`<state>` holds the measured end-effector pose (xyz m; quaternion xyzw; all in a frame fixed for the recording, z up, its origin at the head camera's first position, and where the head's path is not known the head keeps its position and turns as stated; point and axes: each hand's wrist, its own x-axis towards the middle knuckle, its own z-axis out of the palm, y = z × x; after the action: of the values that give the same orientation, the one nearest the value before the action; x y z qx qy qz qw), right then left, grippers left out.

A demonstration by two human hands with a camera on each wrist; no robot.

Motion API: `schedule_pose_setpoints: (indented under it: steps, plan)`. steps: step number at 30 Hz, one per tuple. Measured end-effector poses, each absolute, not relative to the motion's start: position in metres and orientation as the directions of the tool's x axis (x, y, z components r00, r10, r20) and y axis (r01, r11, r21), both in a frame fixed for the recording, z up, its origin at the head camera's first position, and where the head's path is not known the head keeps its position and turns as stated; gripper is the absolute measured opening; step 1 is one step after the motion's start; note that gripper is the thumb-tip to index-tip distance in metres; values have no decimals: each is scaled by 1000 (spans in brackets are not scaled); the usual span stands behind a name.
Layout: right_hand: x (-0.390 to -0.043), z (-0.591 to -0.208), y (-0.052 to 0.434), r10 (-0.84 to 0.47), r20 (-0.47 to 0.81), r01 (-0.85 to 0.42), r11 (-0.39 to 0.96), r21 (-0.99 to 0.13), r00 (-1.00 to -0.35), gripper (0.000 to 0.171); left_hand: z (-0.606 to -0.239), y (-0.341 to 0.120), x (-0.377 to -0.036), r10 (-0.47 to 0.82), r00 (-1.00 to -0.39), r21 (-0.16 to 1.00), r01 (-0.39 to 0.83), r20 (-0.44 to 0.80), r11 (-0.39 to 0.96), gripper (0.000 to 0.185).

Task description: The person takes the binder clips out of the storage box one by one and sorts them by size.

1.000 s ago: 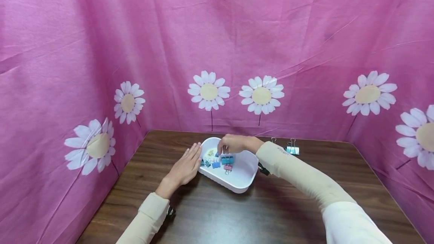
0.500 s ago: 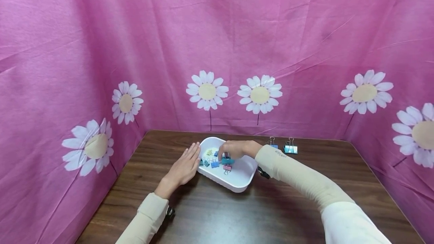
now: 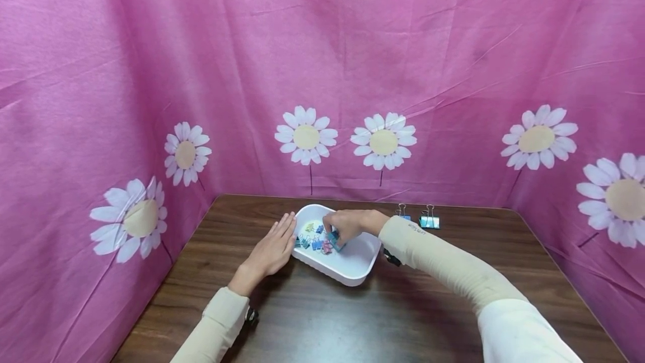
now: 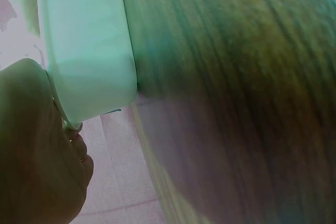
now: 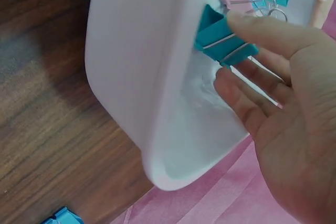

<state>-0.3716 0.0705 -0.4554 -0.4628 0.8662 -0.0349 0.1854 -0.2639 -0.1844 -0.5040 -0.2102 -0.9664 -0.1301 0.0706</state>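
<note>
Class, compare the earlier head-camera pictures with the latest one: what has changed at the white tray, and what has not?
The right hand has dipped into the white tray and now pinches a teal binder clip, tilting it up off the tray floor; a second ago its fingers were only above the clips. The left hand stays flat against the tray's left side. The two binder clips on the table have not moved.

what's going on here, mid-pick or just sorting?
A person is working at a white tray of coloured binder clips on a wooden table. The right hand reaches into the tray and pinches a teal binder clip between thumb and fingers; the clip is low in the tray, by the other clips. The left hand lies flat against the tray's left side, steadying it. Two more blue clips stand on the table behind the tray, near the pink flowered backdrop.
</note>
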Motion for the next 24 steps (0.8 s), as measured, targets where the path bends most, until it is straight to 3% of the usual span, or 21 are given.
schedule_pose_setpoints:
  steps: [6,14,24]
  plan:
    - [-369,-457,67,-826,-261,-805,553,-213,-499,41,-503,-184,-264,390,-900,209,426,194,880,56]
    - [-373,-451,68,-867,-220,-829,494,-262,-447,16,-505,-184,-264,389,-900,209,426,194,880,56]
    - [-379,-444,73,-902,-129,-848,430,-310,-411,17,-505,-184,-264,385,-903,217,422,193,881,56]
